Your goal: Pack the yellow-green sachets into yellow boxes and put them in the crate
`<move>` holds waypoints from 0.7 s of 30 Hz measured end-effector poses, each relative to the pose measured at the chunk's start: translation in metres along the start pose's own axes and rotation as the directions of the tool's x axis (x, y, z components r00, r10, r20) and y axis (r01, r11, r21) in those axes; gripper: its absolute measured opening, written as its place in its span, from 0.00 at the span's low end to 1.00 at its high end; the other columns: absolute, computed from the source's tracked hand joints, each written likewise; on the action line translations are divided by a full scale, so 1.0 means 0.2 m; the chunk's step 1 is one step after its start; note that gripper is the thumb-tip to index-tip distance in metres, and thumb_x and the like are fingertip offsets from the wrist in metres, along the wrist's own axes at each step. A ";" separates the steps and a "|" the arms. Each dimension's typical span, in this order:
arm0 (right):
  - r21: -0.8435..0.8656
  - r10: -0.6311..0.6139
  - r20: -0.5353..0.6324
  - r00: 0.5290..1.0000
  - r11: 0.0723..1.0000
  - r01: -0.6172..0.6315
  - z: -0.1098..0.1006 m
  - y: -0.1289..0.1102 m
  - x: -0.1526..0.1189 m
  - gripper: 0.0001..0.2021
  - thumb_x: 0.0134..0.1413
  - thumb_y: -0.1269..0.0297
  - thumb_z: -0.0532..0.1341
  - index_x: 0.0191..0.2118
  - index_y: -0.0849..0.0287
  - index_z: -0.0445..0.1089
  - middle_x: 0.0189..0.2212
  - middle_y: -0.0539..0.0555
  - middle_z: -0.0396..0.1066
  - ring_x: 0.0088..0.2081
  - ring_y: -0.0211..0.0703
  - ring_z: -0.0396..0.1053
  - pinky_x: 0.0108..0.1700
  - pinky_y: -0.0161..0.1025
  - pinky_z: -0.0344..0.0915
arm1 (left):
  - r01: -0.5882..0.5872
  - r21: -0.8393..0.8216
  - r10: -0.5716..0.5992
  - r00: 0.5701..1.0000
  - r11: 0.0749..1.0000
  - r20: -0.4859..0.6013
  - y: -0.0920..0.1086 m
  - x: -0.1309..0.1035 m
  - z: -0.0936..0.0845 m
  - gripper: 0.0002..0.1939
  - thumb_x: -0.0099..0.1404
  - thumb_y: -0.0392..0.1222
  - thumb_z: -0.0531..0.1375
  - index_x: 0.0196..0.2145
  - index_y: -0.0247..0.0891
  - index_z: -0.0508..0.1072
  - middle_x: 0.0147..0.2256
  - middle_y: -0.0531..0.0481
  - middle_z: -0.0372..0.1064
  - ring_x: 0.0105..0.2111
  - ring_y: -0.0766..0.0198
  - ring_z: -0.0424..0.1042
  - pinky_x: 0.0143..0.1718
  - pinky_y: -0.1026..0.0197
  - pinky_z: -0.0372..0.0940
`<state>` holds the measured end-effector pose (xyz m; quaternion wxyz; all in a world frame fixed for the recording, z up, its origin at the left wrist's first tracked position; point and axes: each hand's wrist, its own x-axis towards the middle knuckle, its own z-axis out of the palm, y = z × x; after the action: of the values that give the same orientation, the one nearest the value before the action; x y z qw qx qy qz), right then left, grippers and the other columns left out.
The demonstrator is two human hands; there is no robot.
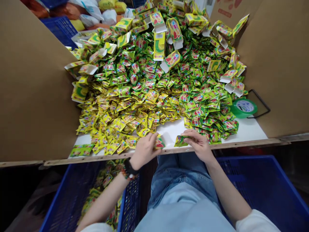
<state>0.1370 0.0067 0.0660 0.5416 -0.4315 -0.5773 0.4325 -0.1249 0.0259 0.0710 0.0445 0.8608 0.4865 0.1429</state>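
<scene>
My left hand (145,149) is closed around a small box (159,142) with a red and green print, low over the table's front edge. To its right, my right hand (198,145) pinches a green packet (181,140) between thumb and fingers. Beyond my hands lies a big heap of small packets, yellow ones (120,124) at the left front and green ones (202,112) at the right. Several yellow boxes (159,46) with white flaps lie on top of the heap.
Cardboard walls (36,87) stand at both sides. Green tape (243,108) lies at the right beside a black wire frame (267,108). Below the wooden edge (96,158) are a blue crate (58,199) holding packets and another blue crate (267,187) at the right.
</scene>
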 end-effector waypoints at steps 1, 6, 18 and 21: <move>-0.025 -0.040 0.007 0.999 0.999 0.040 0.01 -0.03 0.01 0.08 0.58 0.61 0.62 0.41 0.51 0.77 0.38 0.53 0.71 0.43 0.45 0.70 0.43 0.41 0.69 | 0.000 -0.042 0.000 1.000 0.999 -0.002 0.07 0.01 0.05 0.28 0.56 0.45 0.61 0.54 0.37 0.64 0.43 0.42 0.70 0.40 0.53 0.72 0.41 0.56 0.67; -0.325 -0.079 0.134 0.988 0.938 0.118 -0.01 -0.11 0.05 0.11 0.62 0.67 0.57 0.44 0.51 0.76 0.39 0.54 0.66 0.43 0.45 0.68 0.45 0.42 0.68 | 0.079 -0.204 -0.112 0.982 0.976 -0.154 0.31 0.04 0.23 0.27 0.53 0.44 0.63 0.51 0.37 0.65 0.36 0.47 0.70 0.36 0.55 0.72 0.37 0.57 0.67; -0.683 -0.375 -0.051 0.925 0.690 0.242 0.19 -0.01 -0.04 0.08 0.61 0.68 0.59 0.43 0.54 0.73 0.32 0.52 0.76 0.38 0.47 0.70 0.47 0.46 0.63 | 0.056 -0.521 -0.305 0.861 0.852 -0.406 0.47 0.04 0.48 0.26 0.61 0.48 0.60 0.54 0.36 0.62 0.42 0.42 0.72 0.40 0.58 0.74 0.41 0.57 0.71; -0.653 -0.377 -0.020 0.926 0.706 0.274 0.21 0.03 -0.10 0.07 0.62 0.69 0.59 0.38 0.53 0.75 0.29 0.50 0.78 0.45 0.50 0.70 0.55 0.54 0.54 | 0.038 -0.521 -0.306 0.845 0.853 -0.438 0.46 0.03 0.50 0.24 0.65 0.45 0.57 0.56 0.36 0.61 0.44 0.41 0.72 0.41 0.59 0.74 0.41 0.58 0.71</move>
<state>0.0965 -0.0134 0.0541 0.4723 -0.5122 -0.7136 0.0732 -0.0170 -0.0102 -0.0031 0.1464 0.7031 0.5057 0.4780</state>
